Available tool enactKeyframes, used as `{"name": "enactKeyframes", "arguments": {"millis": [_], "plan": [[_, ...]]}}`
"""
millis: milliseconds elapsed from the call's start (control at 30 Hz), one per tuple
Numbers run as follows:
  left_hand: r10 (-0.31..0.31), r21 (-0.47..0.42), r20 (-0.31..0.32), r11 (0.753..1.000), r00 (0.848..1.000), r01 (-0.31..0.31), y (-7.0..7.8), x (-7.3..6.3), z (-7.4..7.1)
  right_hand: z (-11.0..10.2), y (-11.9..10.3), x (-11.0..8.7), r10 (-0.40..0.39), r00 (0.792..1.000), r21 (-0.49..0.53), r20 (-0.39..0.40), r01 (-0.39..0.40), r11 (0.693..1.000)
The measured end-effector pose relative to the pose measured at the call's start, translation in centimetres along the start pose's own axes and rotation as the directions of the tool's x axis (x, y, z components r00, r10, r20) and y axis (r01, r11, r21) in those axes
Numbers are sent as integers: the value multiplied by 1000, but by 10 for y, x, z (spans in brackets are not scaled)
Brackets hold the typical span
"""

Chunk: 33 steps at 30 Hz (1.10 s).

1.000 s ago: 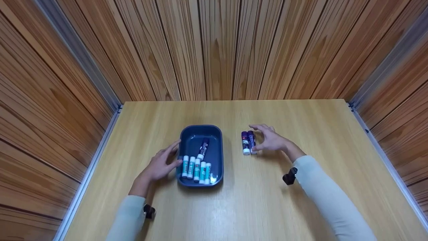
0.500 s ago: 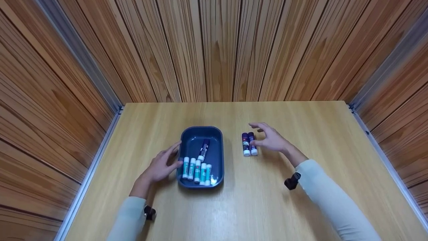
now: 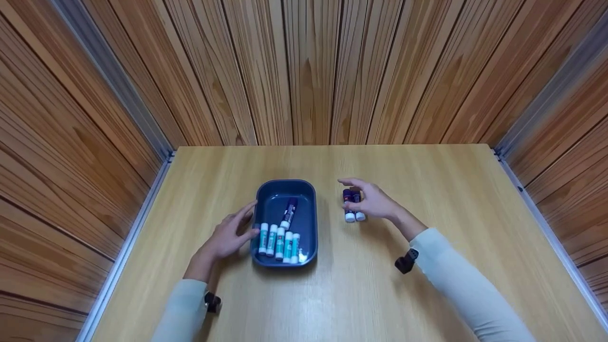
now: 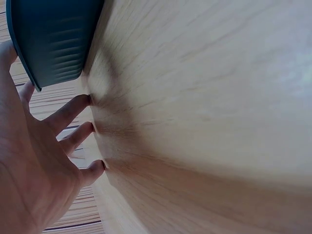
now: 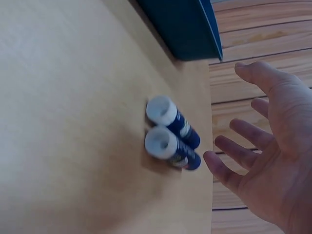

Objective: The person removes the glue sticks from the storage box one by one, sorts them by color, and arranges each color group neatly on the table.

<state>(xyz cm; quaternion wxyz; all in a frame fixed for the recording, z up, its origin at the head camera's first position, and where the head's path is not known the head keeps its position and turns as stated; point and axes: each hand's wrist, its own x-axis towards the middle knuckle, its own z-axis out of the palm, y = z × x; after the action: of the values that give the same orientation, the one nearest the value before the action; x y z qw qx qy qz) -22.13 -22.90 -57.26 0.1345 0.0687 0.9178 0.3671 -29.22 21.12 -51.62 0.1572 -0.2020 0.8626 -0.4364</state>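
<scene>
Left hand [image 3: 228,235], left of centre: fingers spread, touching a dark blue tray [image 3: 309,204]. Tray, centre: 5 teal-and-white tubes [image 3: 280,244], 1 purple tube [image 3: 289,213]. Right of centre: 2 purple-and-white tubes [image 5: 171,147], side by side on the table [image 3: 342,294]; right hand [image 3: 373,199] just over them, fingers spread apart.

No word, brand or number can be read; the print is too small or blurred. Marks that look like lettering stand on the glue sticks alone. Inside the dark blue tray [image 3: 304,209], at its near end, five teal-and-white glue sticks [image 3: 280,243] bear small print on their teal labels. Farther back in the tray, one purple-capped glue stick [image 3: 289,212] has pale, illegible marks on its dark barrel. To the right of the tray, two dark-barrelled glue sticks [image 5: 181,124] carry whitish, smeared print in the right wrist view.
</scene>
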Motion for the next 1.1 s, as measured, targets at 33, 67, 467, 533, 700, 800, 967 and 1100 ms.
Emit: {"name": "enactKeyframes", "arguments": {"millis": [33,67,467,533,700,800,967,1100], "plan": [[2,-1,1,1000,1000,-2,0,0,0,2,-2,1,-5,1000,-1,1,5,1000],[1,-4,2,1000,1000,-1,0,0,0,4,-5,2,-10,1000,-2,2,10,1000],[11,-13,2,1000,1000,-11,0,1,-1,32,-38,18,-75,997,17,3,75,997],[9,-17,3,1000,1000,-9,-1,0,0,37,-43,21,-75,997,30,8,75,997],[2,-13,4,1000,1000,-2,-1,0,0,47,-54,25,-99,995,50,30,97,994],[-3,-13,7,1000,1000,3,-1,0,0,52,-61,27,-102,994,54,48,99,994],[-9,-20,18,1000,1000,10,-1,0,0,61,-71,30,-93,993,49,76,90,995],[-13,-26,21,1000,1000,14,0,-1,-1,69,-78,35,-105,990,60,95,100,993]]}}
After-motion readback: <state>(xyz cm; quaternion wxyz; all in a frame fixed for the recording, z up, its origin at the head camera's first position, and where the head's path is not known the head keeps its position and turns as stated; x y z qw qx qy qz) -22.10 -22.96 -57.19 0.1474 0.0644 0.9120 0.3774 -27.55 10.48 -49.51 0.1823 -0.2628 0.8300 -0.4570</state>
